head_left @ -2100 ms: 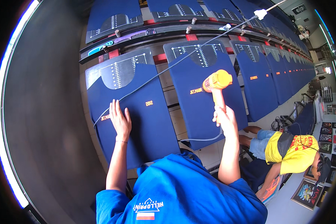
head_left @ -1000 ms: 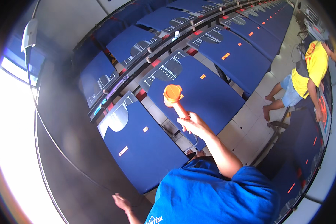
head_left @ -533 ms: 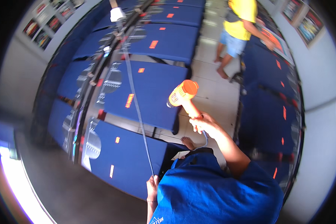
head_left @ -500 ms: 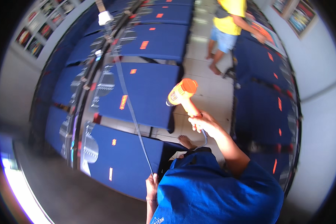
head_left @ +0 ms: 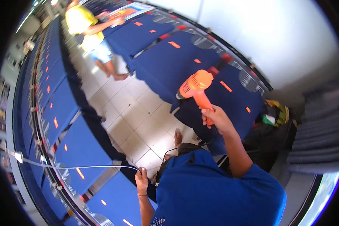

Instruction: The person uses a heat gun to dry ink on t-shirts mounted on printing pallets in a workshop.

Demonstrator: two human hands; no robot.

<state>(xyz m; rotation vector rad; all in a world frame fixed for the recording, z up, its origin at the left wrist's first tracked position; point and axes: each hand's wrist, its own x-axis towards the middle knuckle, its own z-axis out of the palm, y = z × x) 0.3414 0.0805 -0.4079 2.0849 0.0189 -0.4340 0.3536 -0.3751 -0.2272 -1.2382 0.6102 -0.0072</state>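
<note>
My right hand (head_left: 217, 118) is wrapped round the handle of an orange heat gun (head_left: 196, 84), held up in front of me with its dark nozzle to the left. Beneath and beyond the gun lie dark blue fabric panels (head_left: 158, 45) with small orange prints, in the right row. Low at my left side, my left hand (head_left: 141, 180) closes on a grey power cord (head_left: 90, 166). This cord runs left over the other row of blue panels (head_left: 77, 137) to a white connector (head_left: 19, 156). Part of a cord also shows near my waist.
Between the two rows runs a white tiled aisle (head_left: 135, 120), where my bare feet show. Farther up it, a person in yellow (head_left: 83, 22) leans over the right row with a flat frame (head_left: 130, 13). Dark folded cloth (head_left: 316, 128) hangs at the right.
My view has turned right, toward the right row. The heat gun is now over that row's near end instead of the aisle. Both hands keep their holds.
</note>
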